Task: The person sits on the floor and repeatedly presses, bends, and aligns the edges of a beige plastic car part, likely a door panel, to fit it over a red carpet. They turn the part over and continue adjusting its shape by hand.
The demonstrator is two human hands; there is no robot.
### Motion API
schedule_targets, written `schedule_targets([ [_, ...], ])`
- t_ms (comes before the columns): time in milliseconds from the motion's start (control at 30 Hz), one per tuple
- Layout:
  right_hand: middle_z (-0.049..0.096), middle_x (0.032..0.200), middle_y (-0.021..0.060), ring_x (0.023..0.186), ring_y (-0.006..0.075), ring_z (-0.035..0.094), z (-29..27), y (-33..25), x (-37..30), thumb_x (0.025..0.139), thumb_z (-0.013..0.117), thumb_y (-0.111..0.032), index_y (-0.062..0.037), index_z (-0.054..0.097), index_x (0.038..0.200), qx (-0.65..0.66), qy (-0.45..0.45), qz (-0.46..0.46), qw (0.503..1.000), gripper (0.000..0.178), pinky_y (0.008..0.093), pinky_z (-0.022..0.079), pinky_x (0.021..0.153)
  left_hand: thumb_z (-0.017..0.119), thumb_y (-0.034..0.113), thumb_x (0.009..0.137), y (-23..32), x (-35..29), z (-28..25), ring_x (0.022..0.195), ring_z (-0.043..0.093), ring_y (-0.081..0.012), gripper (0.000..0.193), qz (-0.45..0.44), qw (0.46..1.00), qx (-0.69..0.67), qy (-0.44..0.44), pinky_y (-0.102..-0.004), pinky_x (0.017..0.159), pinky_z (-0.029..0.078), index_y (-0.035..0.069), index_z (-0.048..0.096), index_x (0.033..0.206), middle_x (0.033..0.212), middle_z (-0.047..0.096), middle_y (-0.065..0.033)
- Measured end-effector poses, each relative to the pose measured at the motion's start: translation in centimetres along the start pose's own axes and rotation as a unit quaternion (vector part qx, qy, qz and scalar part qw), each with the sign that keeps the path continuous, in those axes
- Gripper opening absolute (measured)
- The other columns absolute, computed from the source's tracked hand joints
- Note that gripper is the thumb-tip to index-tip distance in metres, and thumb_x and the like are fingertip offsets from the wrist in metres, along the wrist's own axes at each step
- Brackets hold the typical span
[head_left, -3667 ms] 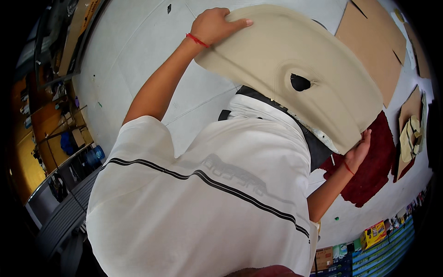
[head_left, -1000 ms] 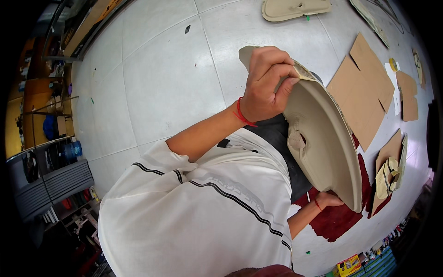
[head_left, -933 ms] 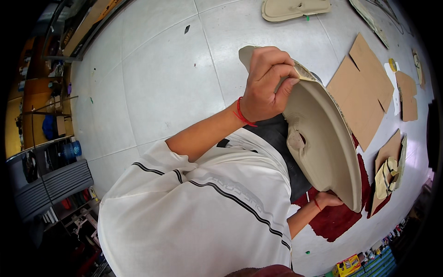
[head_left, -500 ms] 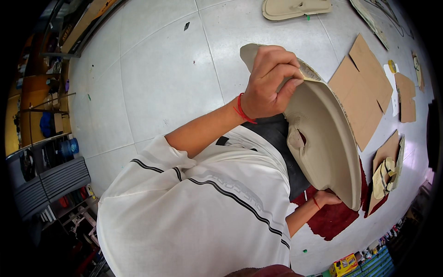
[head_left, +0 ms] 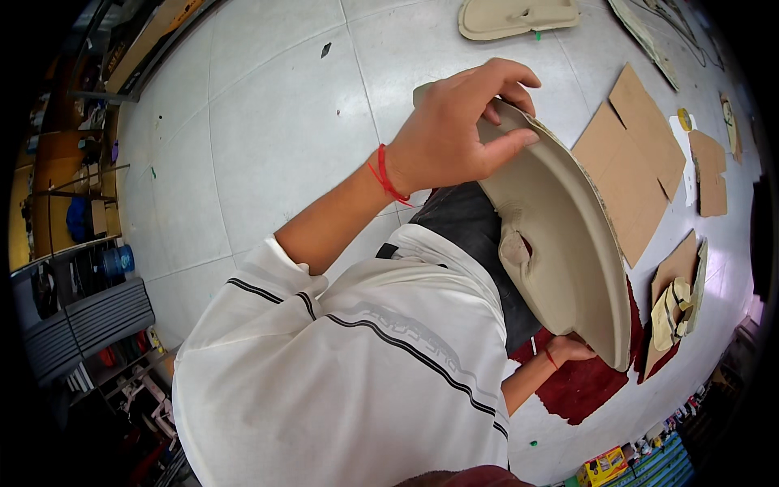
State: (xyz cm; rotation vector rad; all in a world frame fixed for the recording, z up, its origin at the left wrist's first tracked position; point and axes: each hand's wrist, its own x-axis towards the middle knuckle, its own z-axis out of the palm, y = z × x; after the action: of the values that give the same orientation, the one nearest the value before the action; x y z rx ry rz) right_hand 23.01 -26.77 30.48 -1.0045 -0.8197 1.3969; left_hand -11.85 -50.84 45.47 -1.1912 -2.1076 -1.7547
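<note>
A large beige moulded trim panel [head_left: 568,235], curved with a raised rim and an oval recess with a hole, stands tilted in front of my body. Over its upper end is my left hand [head_left: 466,118], open, thumb and fingers spread apart around the edge; whether the fingertips touch it is hard to tell. My right hand [head_left: 572,349] grips the panel's lower end, its fingertips hidden behind the rim. Beneath that end lies dark red cloth [head_left: 576,394] with ragged edges.
Flat brown cardboard [head_left: 625,162] lies on the tiled floor to the right, with a yellow tape roll [head_left: 684,119] beyond it. A similar beige panel [head_left: 515,18] is at the far side. Shelves [head_left: 69,195] line the left, and a yellow box [head_left: 602,467] sits at lower right.
My left hand has loosened its pinch on the panel's upper edge, spreading its fingers and shifting slightly left. My right hand keeps its hold at the lower end.
</note>
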Motion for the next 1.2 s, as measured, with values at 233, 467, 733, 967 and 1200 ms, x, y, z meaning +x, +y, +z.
schedule_targets([
  [233,0.055,0.149,0.0131,0.136,0.0314,0.054,-0.5,-1.5,1.8,0.106,0.044,-0.039,-0.0046,0.052,0.147,0.029,-0.023,0.073,0.997,0.054,0.0478,0.044,0.116,0.082,0.021,0.088,-2.3,3.6,-2.0,0.071,0.061,-0.0108,0.018,-0.014,0.986,0.017,-0.167,-0.0262,0.063,0.048,0.005,0.074,0.089,0.078,0.069,-0.0021],
  [467,0.064,0.133,0.01,0.122,0.0242,0.058,2.6,-4.8,4.8,0.109,0.048,-0.049,-0.0045,0.057,0.137,-0.063,-0.094,0.119,0.986,0.054,0.0379,0.045,0.107,0.086,0.024,0.085,-2.9,3.7,-8.1,0.058,0.047,-0.0033,0.037,-0.167,0.968,0.1,-0.156,-0.0226,0.052,0.037,0.005,0.061,0.066,0.06,0.056,0.0043],
  [733,0.066,0.133,0.0066,0.121,0.0191,0.058,6.7,-4.6,4.1,0.109,0.052,-0.039,-0.0015,0.061,0.137,-0.028,-0.093,0.13,0.987,0.047,0.0348,0.042,0.106,0.083,0.038,0.088,-4.6,1.8,-4.2,0.056,0.042,-0.0091,0.047,-0.137,0.944,0.17,-0.249,-0.0306,0.052,0.038,-0.003,0.064,0.074,0.057,0.05,-0.0008],
  [967,0.068,0.126,0.0048,0.115,0.0126,0.06,8.8,-6.9,2.2,0.108,0.056,-0.021,0.0067,0.062,0.133,-0.078,-0.179,0.118,0.974,0.038,0.0286,0.045,0.1,0.075,0.039,0.094,-1.2,7.2,6.7,0.055,0.038,-0.0119,0.048,-0.017,0.931,0.143,-0.335,-0.0298,0.051,0.034,-0.001,0.062,0.073,0.057,0.047,-0.0024],
  [1200,0.069,0.104,-0.0014,0.093,0.0046,0.057,8.0,-9.7,0.9,0.106,0.059,-0.018,0.0055,0.07,0.119,-0.124,-0.289,0.097,0.944,0.028,0.0234,0.046,0.084,0.071,0.044,0.097,-3.2,9.4,16.8,0.076,0.06,-0.0099,0.043,-0.018,0.906,0.068,-0.417,-0.0272,0.07,0.048,0.002,0.071,0.107,0.082,0.068,-0.0026],
])
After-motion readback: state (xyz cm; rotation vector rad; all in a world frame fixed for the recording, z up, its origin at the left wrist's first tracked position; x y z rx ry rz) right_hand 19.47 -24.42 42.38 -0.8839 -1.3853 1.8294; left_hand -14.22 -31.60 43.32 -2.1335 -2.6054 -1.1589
